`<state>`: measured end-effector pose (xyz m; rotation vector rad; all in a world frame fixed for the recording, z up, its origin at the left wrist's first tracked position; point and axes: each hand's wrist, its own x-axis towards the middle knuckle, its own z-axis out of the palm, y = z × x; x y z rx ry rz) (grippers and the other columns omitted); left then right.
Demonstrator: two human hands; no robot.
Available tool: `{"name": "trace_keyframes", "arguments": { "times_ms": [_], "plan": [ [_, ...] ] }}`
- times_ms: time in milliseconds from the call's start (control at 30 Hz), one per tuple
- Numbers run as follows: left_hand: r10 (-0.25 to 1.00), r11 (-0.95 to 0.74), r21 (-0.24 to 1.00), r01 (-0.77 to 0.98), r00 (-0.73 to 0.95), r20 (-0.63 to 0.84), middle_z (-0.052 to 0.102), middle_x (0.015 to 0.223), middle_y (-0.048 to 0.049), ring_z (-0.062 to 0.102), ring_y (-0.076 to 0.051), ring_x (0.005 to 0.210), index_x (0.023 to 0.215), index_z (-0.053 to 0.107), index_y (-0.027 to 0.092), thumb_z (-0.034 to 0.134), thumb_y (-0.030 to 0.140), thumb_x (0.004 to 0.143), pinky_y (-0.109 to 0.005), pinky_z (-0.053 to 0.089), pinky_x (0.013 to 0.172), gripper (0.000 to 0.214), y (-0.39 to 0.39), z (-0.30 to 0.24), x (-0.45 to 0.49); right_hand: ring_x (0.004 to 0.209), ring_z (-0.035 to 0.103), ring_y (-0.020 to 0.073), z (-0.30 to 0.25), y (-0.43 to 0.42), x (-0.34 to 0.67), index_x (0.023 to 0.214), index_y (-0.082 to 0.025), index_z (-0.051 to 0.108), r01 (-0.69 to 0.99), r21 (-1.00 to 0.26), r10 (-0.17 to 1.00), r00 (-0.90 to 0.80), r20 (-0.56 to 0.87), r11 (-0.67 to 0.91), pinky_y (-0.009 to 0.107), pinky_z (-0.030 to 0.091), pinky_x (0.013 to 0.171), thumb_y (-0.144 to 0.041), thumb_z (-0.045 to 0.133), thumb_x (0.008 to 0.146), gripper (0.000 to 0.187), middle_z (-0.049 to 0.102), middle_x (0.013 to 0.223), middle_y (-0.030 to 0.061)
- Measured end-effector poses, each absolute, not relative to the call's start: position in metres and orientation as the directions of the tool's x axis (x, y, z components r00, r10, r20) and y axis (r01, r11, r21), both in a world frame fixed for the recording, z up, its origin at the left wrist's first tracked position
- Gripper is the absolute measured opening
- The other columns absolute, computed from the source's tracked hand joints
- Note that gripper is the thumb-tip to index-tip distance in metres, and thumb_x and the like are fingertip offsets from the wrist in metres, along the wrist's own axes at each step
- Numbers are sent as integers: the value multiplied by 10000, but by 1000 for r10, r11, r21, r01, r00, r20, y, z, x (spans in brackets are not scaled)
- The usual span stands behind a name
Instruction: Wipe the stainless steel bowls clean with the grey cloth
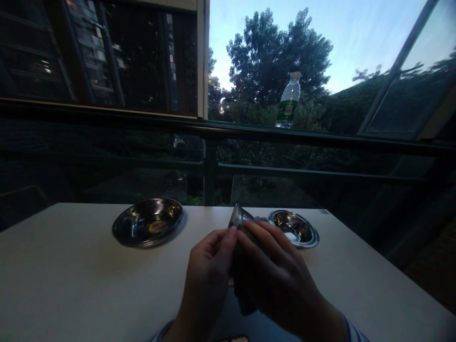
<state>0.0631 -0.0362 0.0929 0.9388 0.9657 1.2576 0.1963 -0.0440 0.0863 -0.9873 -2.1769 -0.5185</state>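
Above the middle of the table, my left hand (208,268) pinches the edge of a small shiny metal dish (236,216), held tilted on its side. My right hand (283,270) is wrapped over the same dish, fingers closed around a dark, soft-looking cloth (246,300) that hangs beneath the palm. Both hands meet at the dish, and most of it is hidden behind the fingers. To the left lies a wide metal bowl (130,227) with a yellow and red sticker inside. Beyond my right hand sits a smaller metal bowl (310,230) with a flat rim.
The white table (89,285) ends at a dark railing (242,127). A clear bottle (288,100) with a green label stands at the railing, in front of trees. Something flat with a light patch (238,339) shows at the bottom edge, its kind unclear.
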Motion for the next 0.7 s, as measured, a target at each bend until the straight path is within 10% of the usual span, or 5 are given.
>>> {"name": "trace_keyframes", "arguments": {
  "times_ms": [700],
  "plan": [
    [997, 28, 928, -373, 78, 1, 689, 718, -28, 622, -170, 713, 917, 687, 148, 595, 343, 738, -293, 491, 736, 280, -43, 94, 71, 1071, 468, 247, 91, -37, 203, 1211, -121, 489, 817, -62, 619, -382, 686, 573, 445, 446, 884, -219, 406, 873, 361, 528, 1179, 142]
  ]
}}
